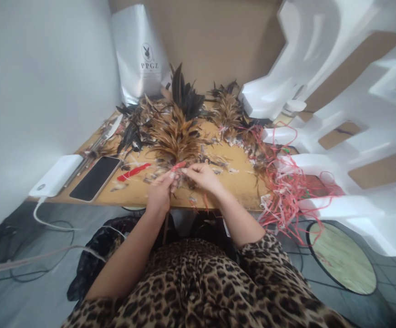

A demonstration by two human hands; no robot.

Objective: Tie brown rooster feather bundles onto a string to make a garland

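From my distant seat I see through one camera, worn on the person's head. It faces forward and down, so the leopard-print top [191, 282] fills the bottom edge, closest to the lens, and the forearms [138, 246] run away from me up the frame. The left hand [162, 187] and right hand [203, 175] come near the centre. I look across the counter [239, 187] from its front edge to the brown wall [218, 36] behind. My view is wide, taking in the floor [30, 300] and the white wall [47, 82] at left, and it stretches things toward the sides.
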